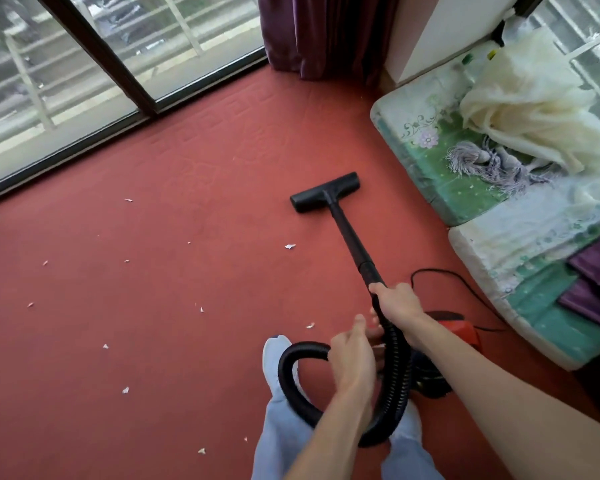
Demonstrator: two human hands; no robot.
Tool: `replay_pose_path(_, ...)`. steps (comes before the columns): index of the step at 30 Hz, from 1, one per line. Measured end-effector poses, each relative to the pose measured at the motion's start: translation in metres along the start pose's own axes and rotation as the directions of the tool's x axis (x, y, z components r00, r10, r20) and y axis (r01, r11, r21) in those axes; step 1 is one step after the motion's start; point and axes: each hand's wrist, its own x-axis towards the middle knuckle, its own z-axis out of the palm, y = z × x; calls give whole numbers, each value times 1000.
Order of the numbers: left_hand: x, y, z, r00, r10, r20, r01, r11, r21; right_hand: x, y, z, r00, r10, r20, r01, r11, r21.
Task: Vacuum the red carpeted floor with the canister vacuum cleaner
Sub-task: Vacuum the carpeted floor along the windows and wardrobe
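Red carpet (187, 306) fills the room, the vacuum's black floor head (325, 192) flat on it. White paper scraps (289, 246) lie left of the floor head. Behind it, the right hand (397, 301) clamps the wand (352, 244), the left hand (352, 358) wraps the looped hose (291, 375); the red canister (458, 332) sits farther back.

We saw a dark-framed sliding glass door (94, 57) at the far left, with a purple curtain (326, 32) hanging beside it. To the right lay two floral mattresses. The farther mattress (440, 174) bore heaped cream sheer fabric (534, 98) and a lilac fringed tassel (492, 161); the nearer mattress (499, 244) bore folded purple cloth (593, 282).
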Motion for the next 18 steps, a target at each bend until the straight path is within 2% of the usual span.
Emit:
replay_pose_path(3, -15, -21, 21, 1000, -9, -25, 8, 999, -45, -7, 19, -28, 999, 8, 31, -8, 1000, -22)
replay_pose_path(10, -49, -70, 74, 997, 26, -71, -27, 1000, -10, -27, 57, -99, 990, 25, 140, -17, 998, -60)
replay_pose_path(18, -89, -109, 87, 996, -26, -80, 21, 998, -56, -65, 88, -133, 965, 58, 254, -13, 984, -176)
